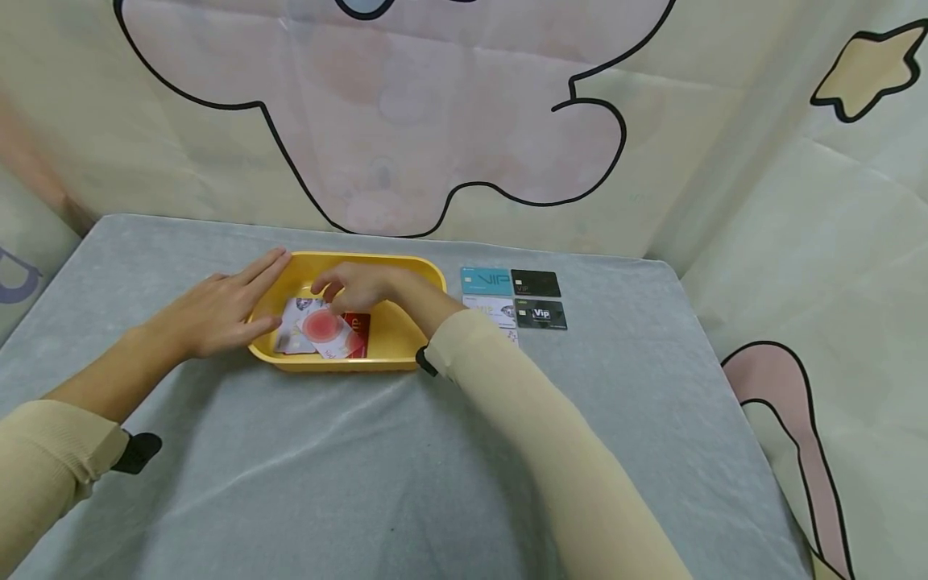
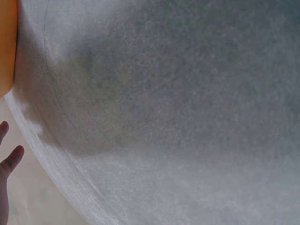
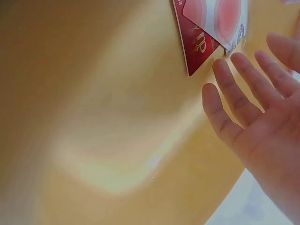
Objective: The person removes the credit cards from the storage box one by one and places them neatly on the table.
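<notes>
1. Head: the left hand (image 1: 228, 312), fingers straight, rests at the left rim of the yellow tray (image 1: 397, 338). The right hand (image 1: 360, 287), fingers loosely bent, hangs over a pink-circle card (image 1: 322, 328) that partly covers a red card (image 1: 358, 325) in the tray. A blue card (image 1: 486, 280) lies outside, on the table (image 1: 348, 475).
2. Left wrist: two fingertips (image 2: 12, 159) near the tray — apart from each other.
3. Right wrist: fingers spread, just beside the cards.

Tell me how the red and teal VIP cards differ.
The red VIP card lies in the yellow tray, the teal VIP card on the gray cloth. A pink-circled white card partly covers the red one; the teal one is uncovered. Both bear VIP lettering.
</notes>
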The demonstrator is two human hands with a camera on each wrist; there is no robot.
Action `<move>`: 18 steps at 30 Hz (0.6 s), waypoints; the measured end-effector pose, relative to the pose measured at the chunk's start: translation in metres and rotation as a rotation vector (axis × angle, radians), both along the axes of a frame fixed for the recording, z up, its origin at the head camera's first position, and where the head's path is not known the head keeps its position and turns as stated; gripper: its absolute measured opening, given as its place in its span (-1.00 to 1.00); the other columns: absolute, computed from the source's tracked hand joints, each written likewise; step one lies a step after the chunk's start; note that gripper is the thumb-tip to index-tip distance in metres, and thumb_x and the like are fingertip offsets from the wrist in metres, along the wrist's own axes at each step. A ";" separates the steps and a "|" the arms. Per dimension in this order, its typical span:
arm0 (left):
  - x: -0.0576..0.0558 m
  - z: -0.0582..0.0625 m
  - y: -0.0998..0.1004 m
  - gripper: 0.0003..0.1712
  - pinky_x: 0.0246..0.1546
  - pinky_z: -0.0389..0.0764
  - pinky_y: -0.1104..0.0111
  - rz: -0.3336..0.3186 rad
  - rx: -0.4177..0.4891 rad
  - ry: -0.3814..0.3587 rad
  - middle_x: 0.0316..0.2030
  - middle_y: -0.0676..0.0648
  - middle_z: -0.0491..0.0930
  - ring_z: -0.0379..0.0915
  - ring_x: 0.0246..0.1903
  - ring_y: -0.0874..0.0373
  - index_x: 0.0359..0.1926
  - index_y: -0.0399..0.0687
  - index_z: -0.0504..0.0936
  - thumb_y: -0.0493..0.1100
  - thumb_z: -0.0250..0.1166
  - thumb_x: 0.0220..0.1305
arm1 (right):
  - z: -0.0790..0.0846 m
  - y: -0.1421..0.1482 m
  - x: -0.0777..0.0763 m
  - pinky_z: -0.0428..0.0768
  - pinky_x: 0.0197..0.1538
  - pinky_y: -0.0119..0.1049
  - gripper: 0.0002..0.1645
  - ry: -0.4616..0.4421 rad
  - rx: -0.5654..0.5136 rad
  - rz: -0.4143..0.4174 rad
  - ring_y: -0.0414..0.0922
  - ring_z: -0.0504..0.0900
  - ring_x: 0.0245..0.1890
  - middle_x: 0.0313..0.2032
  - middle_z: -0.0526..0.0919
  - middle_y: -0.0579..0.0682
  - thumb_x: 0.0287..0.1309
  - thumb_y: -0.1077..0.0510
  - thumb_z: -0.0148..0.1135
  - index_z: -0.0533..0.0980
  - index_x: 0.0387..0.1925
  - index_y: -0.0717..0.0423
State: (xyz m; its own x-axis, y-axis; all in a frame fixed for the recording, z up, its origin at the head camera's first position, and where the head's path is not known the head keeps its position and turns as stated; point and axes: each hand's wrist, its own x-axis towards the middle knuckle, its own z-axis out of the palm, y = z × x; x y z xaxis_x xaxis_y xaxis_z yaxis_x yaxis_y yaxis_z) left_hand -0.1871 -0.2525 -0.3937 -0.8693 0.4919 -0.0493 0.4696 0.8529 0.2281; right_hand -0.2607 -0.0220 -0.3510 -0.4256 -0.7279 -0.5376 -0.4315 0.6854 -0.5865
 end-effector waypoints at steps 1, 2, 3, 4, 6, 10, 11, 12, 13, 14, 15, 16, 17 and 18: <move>0.000 0.000 0.000 -0.01 0.15 0.33 -0.30 -0.001 0.003 0.002 0.57 -0.22 -0.15 0.42 0.17 -0.36 0.59 -0.07 -0.27 0.13 0.05 0.36 | 0.000 -0.001 0.000 0.39 0.24 -0.48 -0.42 0.001 0.000 0.021 -0.13 0.37 0.29 0.34 0.41 0.06 0.39 0.21 0.01 0.30 0.41 0.13; 0.000 0.000 0.000 -0.01 0.15 0.34 -0.30 -0.004 0.006 0.004 0.57 -0.22 -0.15 0.43 0.16 -0.36 0.59 -0.07 -0.26 0.13 0.05 0.37 | 0.001 -0.002 -0.001 0.37 0.26 -0.48 -0.42 0.001 0.004 0.041 -0.13 0.36 0.31 0.35 0.40 0.06 0.39 0.22 -0.01 0.30 0.41 0.13; 0.000 0.000 0.000 -0.01 0.15 0.34 -0.29 -0.006 0.008 0.006 0.57 -0.22 -0.15 0.43 0.16 -0.36 0.59 -0.07 -0.26 0.12 0.05 0.37 | 0.002 -0.003 -0.001 0.36 0.27 -0.48 -0.42 -0.001 0.009 0.060 -0.12 0.35 0.32 0.36 0.39 0.07 0.39 0.23 -0.02 0.29 0.41 0.14; 0.000 0.000 -0.001 -0.01 0.15 0.34 -0.29 -0.008 0.010 0.008 0.57 -0.22 -0.15 0.44 0.16 -0.35 0.59 -0.07 -0.26 0.12 0.05 0.37 | 0.003 -0.005 -0.001 0.37 0.27 -0.48 -0.41 -0.007 0.017 0.073 -0.12 0.35 0.32 0.37 0.38 0.07 0.39 0.23 -0.03 0.29 0.42 0.15; 0.000 0.000 -0.001 -0.02 0.14 0.35 -0.28 -0.011 0.011 0.012 0.57 -0.22 -0.15 0.45 0.15 -0.35 0.59 -0.07 -0.25 0.11 0.05 0.37 | 0.005 -0.007 -0.001 0.40 0.24 -0.46 -0.40 -0.026 0.044 0.081 -0.12 0.35 0.31 0.39 0.35 0.06 0.39 0.20 -0.02 0.27 0.43 0.14; 0.000 0.000 -0.001 -0.02 0.14 0.36 -0.28 -0.010 0.006 0.008 0.56 -0.22 -0.14 0.46 0.14 -0.34 0.59 -0.08 -0.25 0.11 0.05 0.37 | 0.010 -0.011 -0.001 0.47 0.16 -0.42 -0.36 -0.065 0.105 0.074 -0.14 0.34 0.25 0.41 0.30 0.03 0.40 0.12 0.04 0.22 0.46 0.09; 0.000 0.000 -0.001 -0.02 0.14 0.36 -0.28 -0.009 0.006 0.007 0.56 -0.22 -0.15 0.46 0.13 -0.34 0.59 -0.08 -0.25 0.11 0.05 0.37 | 0.010 -0.011 -0.001 0.47 0.15 -0.42 -0.35 -0.068 0.119 0.073 -0.14 0.34 0.24 0.42 0.29 0.02 0.40 0.10 0.05 0.21 0.47 0.08; 0.000 0.000 -0.001 -0.02 0.14 0.35 -0.28 -0.008 0.005 0.007 0.56 -0.22 -0.15 0.46 0.14 -0.34 0.59 -0.09 -0.24 0.11 0.05 0.37 | 0.011 -0.012 -0.001 0.47 0.15 -0.41 -0.34 -0.070 0.130 0.072 -0.15 0.34 0.23 0.42 0.29 0.00 0.40 0.09 0.05 0.21 0.47 0.06; 0.000 0.000 -0.001 -0.02 0.14 0.35 -0.28 -0.007 0.005 0.006 0.57 -0.22 -0.15 0.45 0.14 -0.34 0.59 -0.09 -0.24 0.11 0.05 0.37 | 0.011 -0.012 -0.001 0.47 0.16 -0.41 -0.34 -0.072 0.137 0.069 -0.16 0.34 0.23 0.42 0.29 0.00 0.40 0.09 0.06 0.21 0.47 0.06; 0.000 -0.001 -0.001 -0.02 0.14 0.35 -0.28 -0.007 0.004 0.007 0.56 -0.22 -0.15 0.45 0.14 -0.34 0.59 -0.09 -0.24 0.11 0.05 0.37 | 0.011 -0.012 -0.001 0.47 0.17 -0.41 -0.34 -0.071 0.142 0.068 -0.16 0.34 0.23 0.41 0.29 -0.01 0.40 0.09 0.06 0.21 0.47 0.06; 0.000 0.000 -0.001 -0.03 0.14 0.35 -0.28 -0.008 0.004 0.009 0.56 -0.22 -0.14 0.45 0.14 -0.34 0.59 -0.10 -0.23 0.11 0.05 0.37 | 0.012 -0.013 -0.001 0.47 0.17 -0.41 -0.34 -0.071 0.145 0.065 -0.16 0.34 0.23 0.41 0.30 -0.02 0.40 0.09 0.07 0.21 0.47 0.06; 0.000 -0.001 -0.001 -0.03 0.14 0.36 -0.27 -0.010 0.005 0.013 0.56 -0.22 -0.14 0.45 0.14 -0.34 0.59 -0.10 -0.23 0.11 0.05 0.38 | 0.012 -0.012 -0.001 0.47 0.17 -0.41 -0.35 -0.068 0.147 0.063 -0.17 0.34 0.23 0.40 0.30 -0.02 0.40 0.10 0.07 0.22 0.46 0.06; 0.000 -0.001 -0.001 -0.03 0.14 0.36 -0.27 -0.011 0.006 0.017 0.56 -0.22 -0.13 0.45 0.14 -0.34 0.59 -0.10 -0.22 0.11 0.05 0.37 | 0.011 -0.012 -0.001 0.47 0.16 -0.41 -0.36 -0.067 0.148 0.060 -0.17 0.34 0.22 0.40 0.31 -0.02 0.40 0.10 0.07 0.23 0.45 0.05; 0.000 -0.001 -0.001 -0.03 0.13 0.37 -0.26 -0.013 0.007 0.022 0.56 -0.22 -0.13 0.46 0.13 -0.33 0.59 -0.11 -0.21 0.11 0.06 0.37 | 0.012 -0.012 -0.001 0.48 0.15 -0.42 -0.36 -0.065 0.147 0.059 -0.17 0.35 0.22 0.39 0.32 -0.02 0.40 0.10 0.07 0.24 0.45 0.06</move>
State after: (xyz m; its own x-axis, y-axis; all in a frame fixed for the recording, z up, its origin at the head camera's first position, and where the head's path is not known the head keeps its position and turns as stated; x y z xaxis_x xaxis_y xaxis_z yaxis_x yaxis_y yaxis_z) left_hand -0.1868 -0.2531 -0.3946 -0.8638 0.5031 -0.0266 0.4854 0.8452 0.2236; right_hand -0.2615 -0.0339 -0.3395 -0.3454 -0.6622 -0.6650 -0.4374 0.7405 -0.5102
